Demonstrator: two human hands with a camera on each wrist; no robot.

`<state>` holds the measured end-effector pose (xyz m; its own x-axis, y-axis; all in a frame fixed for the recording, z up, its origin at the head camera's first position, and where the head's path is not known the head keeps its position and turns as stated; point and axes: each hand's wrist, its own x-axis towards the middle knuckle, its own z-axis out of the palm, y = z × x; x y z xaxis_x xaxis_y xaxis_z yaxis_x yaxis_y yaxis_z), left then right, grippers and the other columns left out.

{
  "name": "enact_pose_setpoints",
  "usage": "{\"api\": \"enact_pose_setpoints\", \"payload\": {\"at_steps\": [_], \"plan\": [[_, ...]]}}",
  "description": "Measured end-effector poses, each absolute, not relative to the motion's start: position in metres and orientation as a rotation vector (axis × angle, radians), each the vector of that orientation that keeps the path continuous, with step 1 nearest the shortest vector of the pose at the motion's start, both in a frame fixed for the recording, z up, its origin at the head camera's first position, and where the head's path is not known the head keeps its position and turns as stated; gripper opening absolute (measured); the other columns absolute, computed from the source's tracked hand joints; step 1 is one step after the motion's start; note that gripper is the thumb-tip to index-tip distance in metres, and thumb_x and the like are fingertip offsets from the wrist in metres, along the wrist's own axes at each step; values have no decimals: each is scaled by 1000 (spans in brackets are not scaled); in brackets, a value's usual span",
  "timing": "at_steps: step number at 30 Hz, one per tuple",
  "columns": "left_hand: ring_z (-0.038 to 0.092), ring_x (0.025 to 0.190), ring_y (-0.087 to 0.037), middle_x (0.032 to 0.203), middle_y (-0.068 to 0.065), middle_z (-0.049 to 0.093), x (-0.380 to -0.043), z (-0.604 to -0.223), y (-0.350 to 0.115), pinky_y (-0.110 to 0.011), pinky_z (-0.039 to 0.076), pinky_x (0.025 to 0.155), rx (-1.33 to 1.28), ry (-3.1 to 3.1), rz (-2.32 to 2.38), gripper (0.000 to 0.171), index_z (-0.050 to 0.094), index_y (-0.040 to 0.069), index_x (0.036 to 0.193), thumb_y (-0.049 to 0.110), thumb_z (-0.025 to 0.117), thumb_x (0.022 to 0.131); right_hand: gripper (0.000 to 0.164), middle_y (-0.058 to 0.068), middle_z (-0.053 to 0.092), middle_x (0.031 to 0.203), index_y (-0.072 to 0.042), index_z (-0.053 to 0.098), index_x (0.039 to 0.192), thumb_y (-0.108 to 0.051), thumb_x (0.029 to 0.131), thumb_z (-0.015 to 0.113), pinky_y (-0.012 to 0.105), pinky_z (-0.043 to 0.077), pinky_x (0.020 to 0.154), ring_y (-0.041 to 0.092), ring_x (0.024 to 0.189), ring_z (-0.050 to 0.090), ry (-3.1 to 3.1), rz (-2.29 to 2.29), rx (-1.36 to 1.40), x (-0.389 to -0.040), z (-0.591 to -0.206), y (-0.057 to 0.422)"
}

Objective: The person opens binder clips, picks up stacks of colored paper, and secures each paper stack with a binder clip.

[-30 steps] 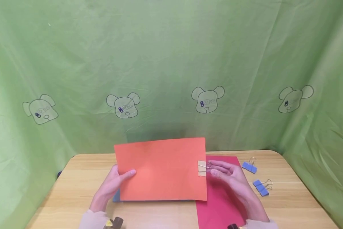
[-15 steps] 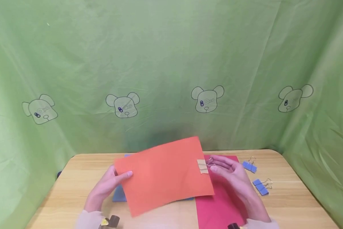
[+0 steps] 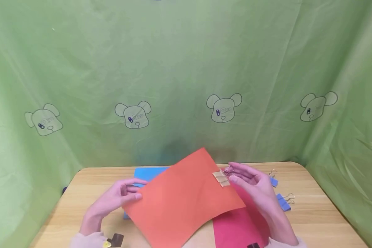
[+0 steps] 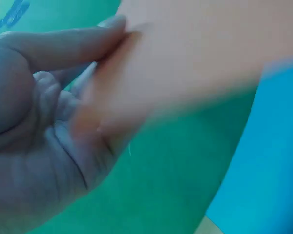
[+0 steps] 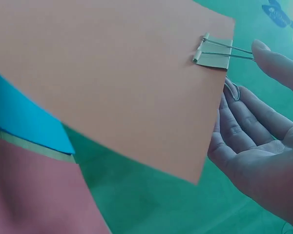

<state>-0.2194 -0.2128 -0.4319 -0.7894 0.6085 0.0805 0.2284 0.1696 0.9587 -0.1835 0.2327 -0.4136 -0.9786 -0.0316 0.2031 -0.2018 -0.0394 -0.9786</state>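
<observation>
An orange sheet of paper [image 3: 179, 199] is held tilted above the table, its near edge bowed. A cream binder clip [image 3: 221, 178] sits on its right edge. My right hand [image 3: 255, 184] holds the clip by its wire handles; in the right wrist view the thumb touches one handle [image 5: 229, 56] and the fingers lie by the other. At the left edge my left hand [image 3: 111, 198] has its thumb in front of the sheet and its fingers behind. In the left wrist view the sheet's corner [image 4: 122, 92] is blurred between thumb and palm.
A blue sheet [image 3: 142, 174] lies on the wooden table [image 3: 322, 224], partly under the orange one. A magenta sheet [image 3: 235, 229] lies to the right. Two blue binder clips [image 3: 284, 202] rest at the far right. A green curtain [image 3: 179, 69] surrounds the table.
The orange sheet has turned from nearly level to slanted, its lower left corner swinging down toward me. My left hand has shifted left and slightly down; the right hand keeps the clip.
</observation>
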Motion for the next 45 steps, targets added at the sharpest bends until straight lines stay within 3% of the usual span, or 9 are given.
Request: {"api": "enact_pose_setpoints", "payload": {"at_steps": [5,11,18,25,29,35,39,45], "plan": [[71,98,-13,108,-6,72,-212,-425,-177,-29,56,87,1055,2243,1399,23,67,5,122,4,65,99,48,11,72,122,4,58,139,-3,94,74,30,55,94,20,111,70,-2132,2092,328,-179,-409,228],[56,71,0,80,9,61,-200,-419,-146,-21,51,65,1168,2319,1236,5,68,11,100,6,66,99,45,15,72,120,-1,63,136,-4,93,75,32,57,91,23,109,71,-2200,1991,418,-175,-406,220],[40,60,3,66,14,42,-189,-419,-129,-14,36,57,1123,2367,1247,17,59,13,85,15,69,99,44,13,73,120,-7,66,134,-9,91,78,32,57,91,24,109,71,-2287,1979,479,-175,-407,208],[44,64,1,70,12,48,-189,-424,-123,-17,41,60,1030,2366,1327,14,62,12,88,16,66,101,45,12,73,122,-10,66,135,-12,91,79,31,57,91,24,110,70,-2334,1986,480,-175,-407,204],[36,60,0,66,12,38,-191,-425,-123,-17,36,59,1018,2398,1353,22,56,10,82,16,65,101,44,12,72,124,-9,65,135,-12,93,77,31,56,93,25,113,69,-2342,2000,496,-175,-407,205],[35,60,0,66,11,37,-194,-426,-123,-18,38,61,1037,2384,1400,13,61,9,89,11,64,101,44,11,71,127,-5,63,137,-12,95,74,31,55,95,30,118,67,-2339,2024,505,-176,-407,206],[45,66,-2,72,8,51,-195,-426,-127,-20,44,65,1015,2348,1466,5,66,5,100,9,64,101,43,7,70,129,-7,64,137,-17,96,74,27,54,96,24,119,67,-2366,1954,473,-178,-408,208],[62,76,-11,86,-5,66,-200,-420,-150,-26,55,71,880,2298,1583,15,65,-2,112,9,60,103,39,-2,71,126,-16,66,134,-31,98,72,23,53,95,14,116,68,-2448,1700,383,-182,-415,214]]}}
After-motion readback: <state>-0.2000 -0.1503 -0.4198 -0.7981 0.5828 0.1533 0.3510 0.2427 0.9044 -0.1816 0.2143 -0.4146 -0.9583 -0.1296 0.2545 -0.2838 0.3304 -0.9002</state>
